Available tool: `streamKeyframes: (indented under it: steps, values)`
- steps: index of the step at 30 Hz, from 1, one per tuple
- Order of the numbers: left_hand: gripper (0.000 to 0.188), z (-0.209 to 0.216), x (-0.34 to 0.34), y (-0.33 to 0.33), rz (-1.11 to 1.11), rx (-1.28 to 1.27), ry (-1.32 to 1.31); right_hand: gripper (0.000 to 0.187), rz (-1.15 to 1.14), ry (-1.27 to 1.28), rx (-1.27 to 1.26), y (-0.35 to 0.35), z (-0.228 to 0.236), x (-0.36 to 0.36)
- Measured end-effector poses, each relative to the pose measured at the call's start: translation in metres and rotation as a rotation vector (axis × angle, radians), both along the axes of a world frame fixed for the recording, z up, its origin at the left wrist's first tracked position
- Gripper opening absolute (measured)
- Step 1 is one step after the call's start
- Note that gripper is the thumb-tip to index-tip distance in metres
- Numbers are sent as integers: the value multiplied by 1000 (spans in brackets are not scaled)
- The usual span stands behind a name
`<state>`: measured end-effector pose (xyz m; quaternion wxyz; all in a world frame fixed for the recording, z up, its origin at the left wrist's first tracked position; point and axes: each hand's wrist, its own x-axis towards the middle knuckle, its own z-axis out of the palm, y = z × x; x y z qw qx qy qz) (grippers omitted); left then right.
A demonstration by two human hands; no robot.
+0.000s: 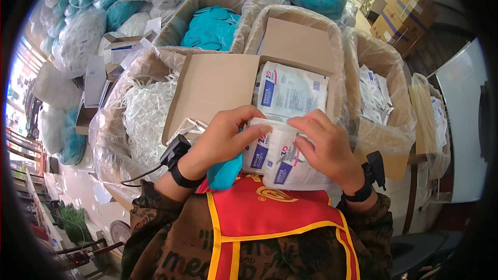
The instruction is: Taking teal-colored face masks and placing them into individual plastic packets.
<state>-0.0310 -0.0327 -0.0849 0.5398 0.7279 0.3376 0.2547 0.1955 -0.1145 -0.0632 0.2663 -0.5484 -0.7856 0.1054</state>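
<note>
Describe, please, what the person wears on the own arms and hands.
The left hand and right hand wear no gloves. The left wrist has a black strap and boxy black device with a thin black cable. The right wrist has a matching strap and device. The camouflage sleeves mix brown and dark green.

The white pouch (282,168) reads to me as thin plastic film, smooth with a soft gloss and lightly creased; the packets (306,96) in the box share that sheen. I see matt brown cardboard in the box flap (212,93), flat and smooth. The bin liners (108,124) are clear plastic, crinkled and shiny. On my view the teal pieces (210,30) look like matt, felt-like cloth, and the white strips (150,116) look soft and fibrous. The red apron (280,222) is smooth cloth, the camouflage jacket (176,249) duller fabric, the standing panel (459,119) slick and glossy.
</note>
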Motion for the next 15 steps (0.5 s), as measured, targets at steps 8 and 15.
streamKeyframes:
  steps: [8, 15]
  values:
    - [15, 2, -5, -9, 91, 10, -45, 20, 213, 622, -506, -23, 7, -5]
    - [14, 7, -6, -14, 82, 94, -22, 19, 209, 28, 58, -22, 10, -16]
